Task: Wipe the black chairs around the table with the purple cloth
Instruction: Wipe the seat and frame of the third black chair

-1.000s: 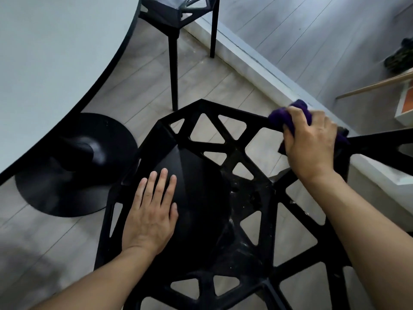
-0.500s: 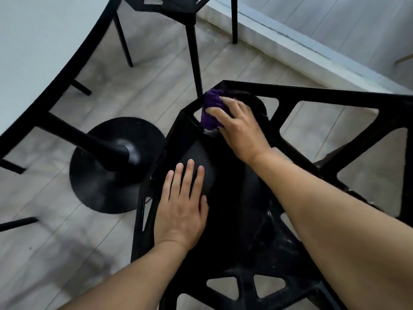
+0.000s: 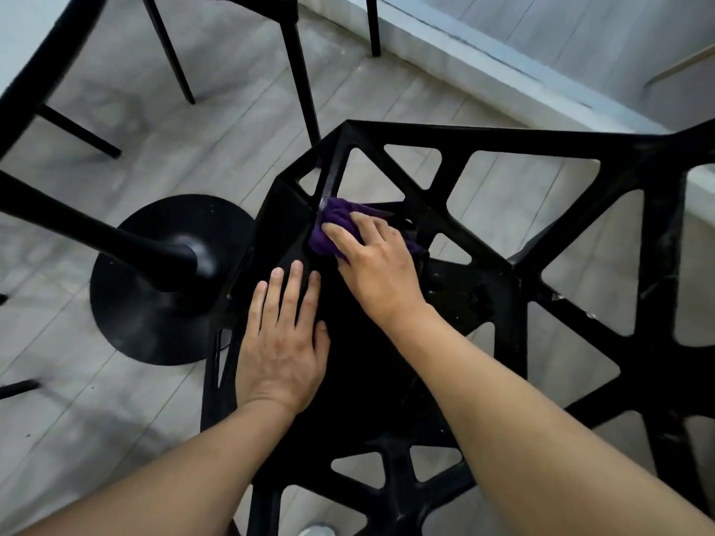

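Purple cloth [image 3: 336, 217], bunched in the curled grip of the right hand [image 3: 381, 266], scrubs the black lattice chair [image 3: 483, 144]; the flat, straight-fingered left hand [image 3: 280, 352] steadies it.

1. The floor [image 3: 201, 148] is laid in pale grey-brown wood-look planks, their seams running diagonally across the view.
2. A table [image 3: 19, 21] fills the upper left corner, with a pale top and a dark edge.
3. Its black column [image 3: 96, 234] slants down to a round black base [image 3: 154, 326], a flat disc lying on the planks.
4. A raised pale ledge [image 3: 483, 63] crosses the upper right diagonally, with a greyer planked surface [image 3: 580, 21] beyond it.
5. A thin light-wood bar [image 3: 681, 63] juts in at the right edge.
6. The light is soft and even, with a dull sheen on the base and a faint shadow on the lower left planks.
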